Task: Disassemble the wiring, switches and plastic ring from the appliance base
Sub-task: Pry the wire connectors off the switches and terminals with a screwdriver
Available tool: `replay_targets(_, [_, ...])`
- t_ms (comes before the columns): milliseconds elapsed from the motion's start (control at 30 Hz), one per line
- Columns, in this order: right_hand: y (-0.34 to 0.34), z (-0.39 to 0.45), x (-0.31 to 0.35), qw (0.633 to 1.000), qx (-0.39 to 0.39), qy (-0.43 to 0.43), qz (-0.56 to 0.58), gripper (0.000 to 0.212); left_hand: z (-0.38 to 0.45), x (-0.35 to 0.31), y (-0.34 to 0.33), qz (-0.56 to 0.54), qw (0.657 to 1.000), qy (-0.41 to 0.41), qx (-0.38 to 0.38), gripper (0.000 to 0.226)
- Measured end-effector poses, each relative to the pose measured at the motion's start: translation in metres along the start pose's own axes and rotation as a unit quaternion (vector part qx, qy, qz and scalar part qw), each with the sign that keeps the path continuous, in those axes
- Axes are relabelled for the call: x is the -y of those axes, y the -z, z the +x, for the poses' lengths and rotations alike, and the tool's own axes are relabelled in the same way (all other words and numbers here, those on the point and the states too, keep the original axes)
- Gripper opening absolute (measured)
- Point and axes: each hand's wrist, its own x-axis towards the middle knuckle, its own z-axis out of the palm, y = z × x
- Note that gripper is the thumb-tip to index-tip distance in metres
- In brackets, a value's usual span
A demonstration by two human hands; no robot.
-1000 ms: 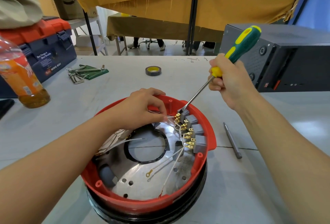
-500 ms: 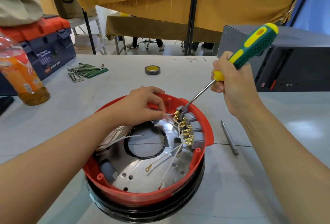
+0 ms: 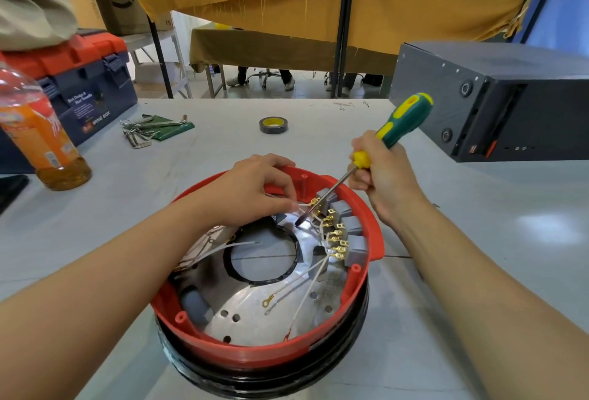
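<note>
While left hand (image 3: 251,191) pinches wire (image 3: 304,206), right hand (image 3: 381,173) grips screwdriver (image 3: 395,132) inside rim (image 3: 373,224).

Grey table (image 3: 478,240) bears base (image 3: 271,367), tape (image 3: 273,125), bottle (image 3: 41,141), perhaps hex keys (image 3: 140,135).

Both bare forearms extend forward and converge, the left hand (image 3: 251,191) palm-down with thumb and forefinger pinching a thin white wire (image 3: 304,206), the right hand (image 3: 379,173) closed in a fist grip around a green-and-yellow-handled screwdriver (image 3: 393,132) angled down-left.
</note>
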Motion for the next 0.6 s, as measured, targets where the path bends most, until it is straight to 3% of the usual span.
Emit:
replay_targets(333, [0.010, 0.003, 0.030, 0.995, -0.055, 0.036, 0.073, 0.029, 0.000, 0.002, 0.001, -0.026, 1.000, 0.009, -0.007, 0.013])
replay_targets(600, [0.004, -0.011, 0.027, 0.987, -0.103, 0.038, 0.121, 0.026, -0.006, -0.004, 0.027, -0.123, 0.985, 0.044, -0.114, 0.010])
